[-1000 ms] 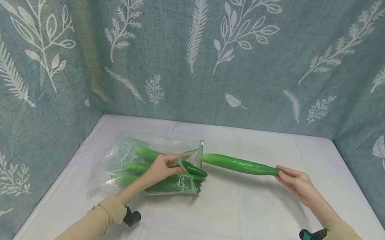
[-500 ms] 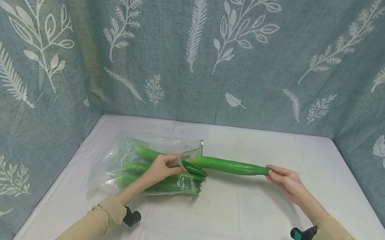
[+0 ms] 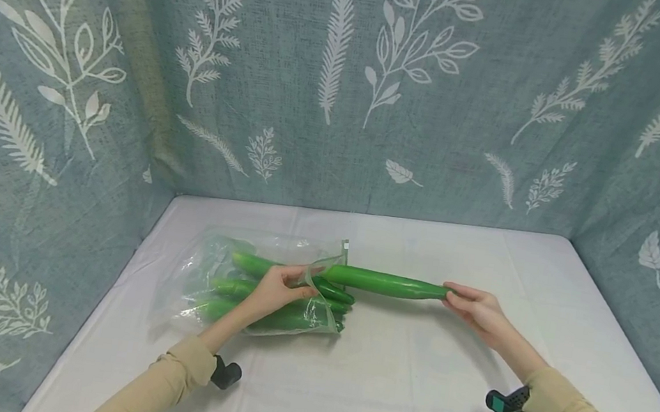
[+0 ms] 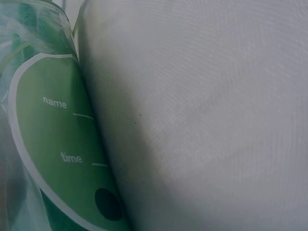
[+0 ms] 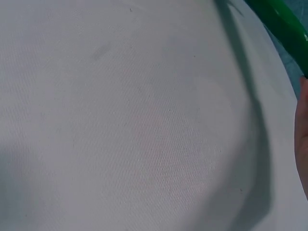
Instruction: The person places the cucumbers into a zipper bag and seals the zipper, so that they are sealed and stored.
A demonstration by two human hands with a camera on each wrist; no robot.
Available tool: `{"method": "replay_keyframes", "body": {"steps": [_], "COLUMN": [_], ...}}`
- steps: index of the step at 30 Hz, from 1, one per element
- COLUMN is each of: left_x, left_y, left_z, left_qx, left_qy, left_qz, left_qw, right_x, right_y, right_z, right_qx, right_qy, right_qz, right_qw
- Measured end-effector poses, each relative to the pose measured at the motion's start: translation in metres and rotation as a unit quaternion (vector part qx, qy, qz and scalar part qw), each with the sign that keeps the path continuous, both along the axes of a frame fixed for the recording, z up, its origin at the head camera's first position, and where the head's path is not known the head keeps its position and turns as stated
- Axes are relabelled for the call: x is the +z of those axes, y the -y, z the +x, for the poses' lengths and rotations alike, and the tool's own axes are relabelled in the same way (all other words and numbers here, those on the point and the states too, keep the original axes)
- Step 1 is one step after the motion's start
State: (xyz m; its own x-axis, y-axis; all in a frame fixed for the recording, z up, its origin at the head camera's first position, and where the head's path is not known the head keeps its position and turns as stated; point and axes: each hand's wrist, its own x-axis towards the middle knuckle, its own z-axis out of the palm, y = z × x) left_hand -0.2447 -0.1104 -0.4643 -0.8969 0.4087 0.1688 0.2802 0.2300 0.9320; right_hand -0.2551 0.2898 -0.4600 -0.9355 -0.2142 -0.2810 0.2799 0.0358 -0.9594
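A clear zip bag (image 3: 183, 277) lies on its side at the left of the table, its mouth facing right. Several green cucumbers (image 3: 282, 322) are inside it. At the mouth, my left hand (image 3: 276, 290) pinches the bag's edge between thumb and fingers, holding it up. My right hand (image 3: 482, 315) grips the thin dark end of another long cucumber (image 3: 389, 284), held level above the table with its paler tip at the bag's mouth. The right wrist view catches part of this cucumber (image 5: 284, 31) and the hand's edge (image 5: 302, 139). In the left wrist view, a green label (image 4: 53, 130) reads "name" and "time".
White cloth covers the table (image 3: 373, 395). Blue-green curtains with white leaf prints (image 3: 288, 144) stand behind it and along both sides. A dark wrist camera (image 3: 226, 373) sits under the left sleeve, and another (image 3: 506, 404) under the right.
My right hand has moved left with the cucumber, bringing its tip from beside the bag's mouth to just within the opening. My left hand and the bag have stayed put.
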Motion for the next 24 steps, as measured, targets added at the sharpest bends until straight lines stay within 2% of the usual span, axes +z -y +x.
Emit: {"method": "replay_keyframes", "body": {"steps": [5,16,24], "left_x": [0.000,0.000,0.000], "left_y": [-0.001,0.000,0.001], "left_z": [0.000,0.000,0.003], "left_qx": [0.000,0.003,0.012], "left_qy": [0.000,0.018,0.009], "left_qz": [-0.001,-0.003,-0.021], "left_qw": [1.0000,0.9998,0.9997], "right_x": [-0.002,-0.005,-0.008], "right_y": [0.008,0.025,0.032], "right_z": [-0.002,-0.003,-0.004], "right_qx": [0.001,0.005,0.002], "right_qy": [0.003,0.010,0.011], "right_qz": [-0.011,0.000,-0.002], "right_qw": [0.9999,0.9999,0.9999]}}
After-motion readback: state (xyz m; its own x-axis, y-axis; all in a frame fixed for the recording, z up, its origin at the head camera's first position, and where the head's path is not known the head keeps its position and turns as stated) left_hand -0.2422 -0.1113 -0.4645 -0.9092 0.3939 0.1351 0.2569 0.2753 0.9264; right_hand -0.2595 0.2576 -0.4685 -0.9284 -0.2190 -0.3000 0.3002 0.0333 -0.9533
